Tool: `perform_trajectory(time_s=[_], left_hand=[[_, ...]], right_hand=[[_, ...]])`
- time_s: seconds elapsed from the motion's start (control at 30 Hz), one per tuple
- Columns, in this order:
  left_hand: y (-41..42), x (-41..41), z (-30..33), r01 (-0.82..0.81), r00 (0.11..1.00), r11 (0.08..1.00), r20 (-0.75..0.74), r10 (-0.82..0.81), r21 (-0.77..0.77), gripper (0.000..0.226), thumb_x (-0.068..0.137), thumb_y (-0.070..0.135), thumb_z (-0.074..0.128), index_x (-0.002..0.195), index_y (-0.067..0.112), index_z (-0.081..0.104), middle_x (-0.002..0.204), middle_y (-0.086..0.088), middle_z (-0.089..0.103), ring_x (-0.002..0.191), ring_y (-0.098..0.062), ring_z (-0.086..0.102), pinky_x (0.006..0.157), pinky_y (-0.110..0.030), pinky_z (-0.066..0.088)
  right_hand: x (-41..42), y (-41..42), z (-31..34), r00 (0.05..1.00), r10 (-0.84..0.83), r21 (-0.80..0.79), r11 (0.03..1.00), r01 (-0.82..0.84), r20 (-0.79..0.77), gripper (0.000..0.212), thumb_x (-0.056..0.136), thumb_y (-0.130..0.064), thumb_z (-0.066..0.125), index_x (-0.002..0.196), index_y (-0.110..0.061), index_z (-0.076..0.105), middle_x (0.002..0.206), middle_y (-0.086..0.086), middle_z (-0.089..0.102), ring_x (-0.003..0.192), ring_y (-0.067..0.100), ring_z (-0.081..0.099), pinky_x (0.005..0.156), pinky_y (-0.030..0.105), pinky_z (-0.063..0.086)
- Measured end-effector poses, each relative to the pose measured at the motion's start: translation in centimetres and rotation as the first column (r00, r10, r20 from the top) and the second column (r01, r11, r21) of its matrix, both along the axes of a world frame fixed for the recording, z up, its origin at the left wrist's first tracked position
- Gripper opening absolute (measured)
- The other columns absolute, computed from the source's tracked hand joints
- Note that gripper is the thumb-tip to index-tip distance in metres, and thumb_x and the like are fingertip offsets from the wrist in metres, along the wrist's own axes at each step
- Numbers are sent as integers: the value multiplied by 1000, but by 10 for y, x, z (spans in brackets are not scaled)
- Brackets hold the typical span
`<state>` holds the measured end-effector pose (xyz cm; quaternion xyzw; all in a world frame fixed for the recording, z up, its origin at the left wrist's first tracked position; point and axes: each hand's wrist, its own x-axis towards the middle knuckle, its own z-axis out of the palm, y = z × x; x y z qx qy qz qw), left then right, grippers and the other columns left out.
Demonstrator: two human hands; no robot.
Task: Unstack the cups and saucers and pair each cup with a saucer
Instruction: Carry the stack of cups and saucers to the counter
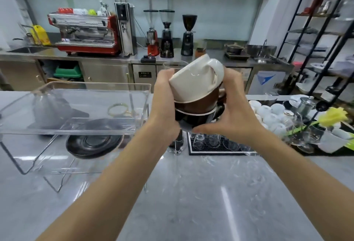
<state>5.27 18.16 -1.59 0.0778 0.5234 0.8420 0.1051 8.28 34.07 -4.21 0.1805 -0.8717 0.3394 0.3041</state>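
Head view: we hold a nested stack of cups [197, 97] in the air above the worktop [191, 193], our left hand [165, 106] closed on its left side and our right hand [232, 110] wrapped round its right and underside. The cream cup [193, 80] tilts on top. Black saucers [93, 139] lie stacked left of the left hand.

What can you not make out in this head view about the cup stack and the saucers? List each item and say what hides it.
- Stack bottom, head view: the right hand and left hand cover the black cup, so any cup beneath is unseen.
- Saucer count, head view: the dark saucers lie under the clear acrylic stand; glare blurs their edges.
- Brown cup handle: mostly hidden by the right hand.
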Motion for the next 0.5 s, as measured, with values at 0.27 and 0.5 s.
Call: perform_trajectory(time_s=[0.27, 0.5], left_hand=[[16, 5, -81, -59, 986, 997, 155, 66, -49, 40, 98, 41, 40, 80, 23, 71, 66, 3, 73, 63, -14, 69, 57, -27, 50], [22, -9, -138, -124, 955, 990, 262, 136, -64, 44, 96, 41, 44, 119, 13, 69, 95, -8, 75, 86, -21, 68, 74, -35, 51]], right_hand=[[-5, 20, -88, 992, 67, -44, 997, -63, 108, 130, 41, -33, 99, 145, -50, 22, 137, 3, 27, 128, -3, 31, 106, 17, 35], [-20, 24, -154, 985, 83, -75, 994, -73, 149, 125, 43, -32, 99, 140, -54, 24, 134, -15, 21, 127, -13, 27, 102, 3, 29]])
